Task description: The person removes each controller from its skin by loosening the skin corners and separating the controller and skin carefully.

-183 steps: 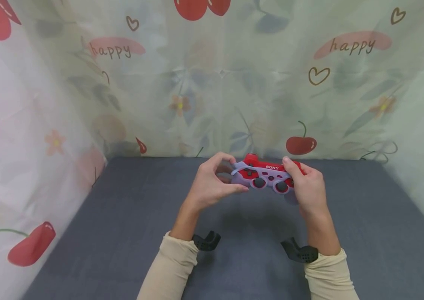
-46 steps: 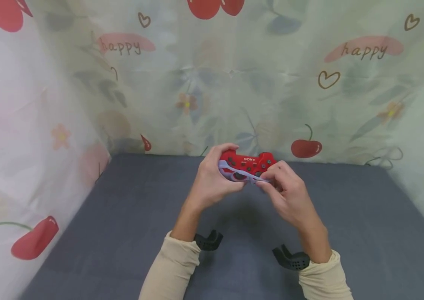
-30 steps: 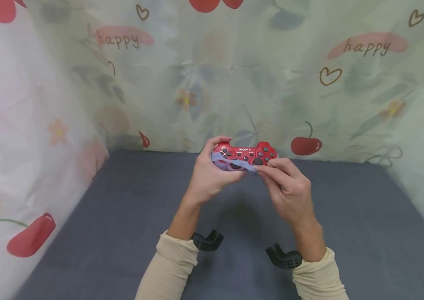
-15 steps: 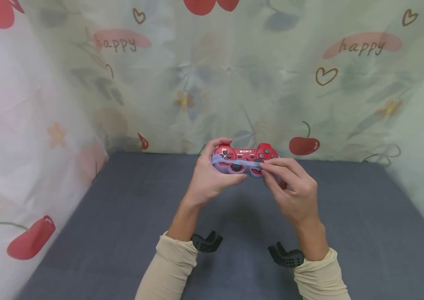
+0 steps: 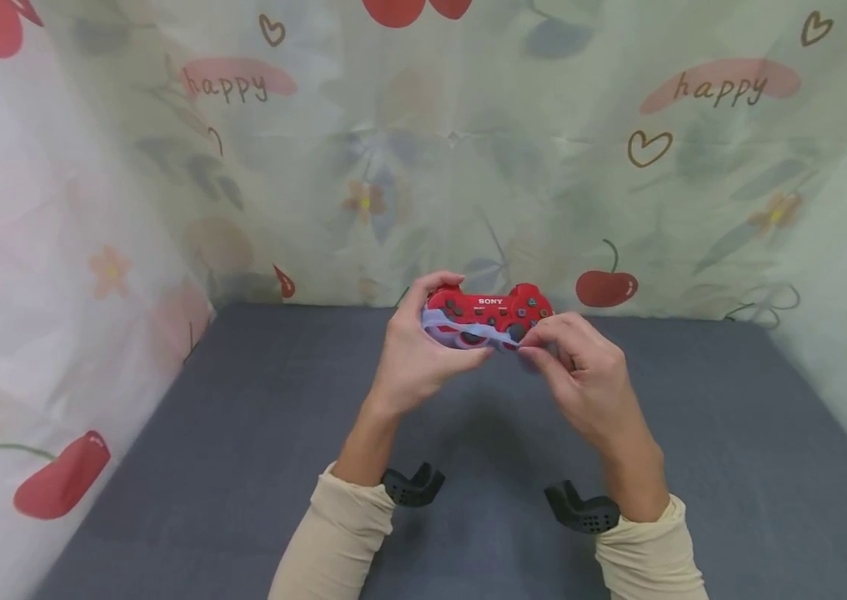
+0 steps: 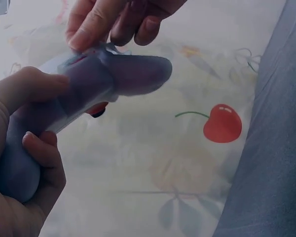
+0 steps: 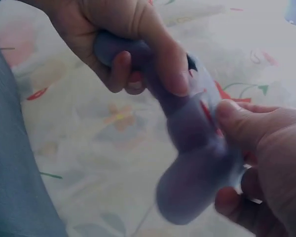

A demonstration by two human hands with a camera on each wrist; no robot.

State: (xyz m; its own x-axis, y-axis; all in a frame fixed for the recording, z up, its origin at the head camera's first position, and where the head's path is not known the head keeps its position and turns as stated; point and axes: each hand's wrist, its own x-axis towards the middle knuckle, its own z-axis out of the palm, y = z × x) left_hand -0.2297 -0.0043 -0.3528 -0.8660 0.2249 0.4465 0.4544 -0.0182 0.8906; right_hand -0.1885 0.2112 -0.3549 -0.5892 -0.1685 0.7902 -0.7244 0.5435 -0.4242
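A red SONY game controller (image 5: 489,307) is held up above the table, its face toward the head camera. A pale purple, soft-looking sleeve (image 6: 89,81) covers its underside and grips. The sleeve's upper edge runs as a loose band across the front, below the SONY lettering. My left hand (image 5: 419,350) grips the controller's left end, fingers behind and thumb at the lower front. My right hand (image 5: 581,371) pinches the sleeve's edge near the right thumbstick, between thumb and fingertips. In the right wrist view the sleeve covers the right handle, with red showing through a gap.
A dark grey cloth covers the table (image 5: 281,433) beneath my hands. Behind it and at the sides hang pale curtains (image 5: 423,167) printed with cherries, flowers and "happy". Each wrist carries a black camera mount (image 5: 414,485).
Earlier the sleeve framed both thumbsticks and my right hand gripped the right end. Now the sleeve's edge is pulled down off the right front, exposing the red buttons, and my right hand pinches that edge.
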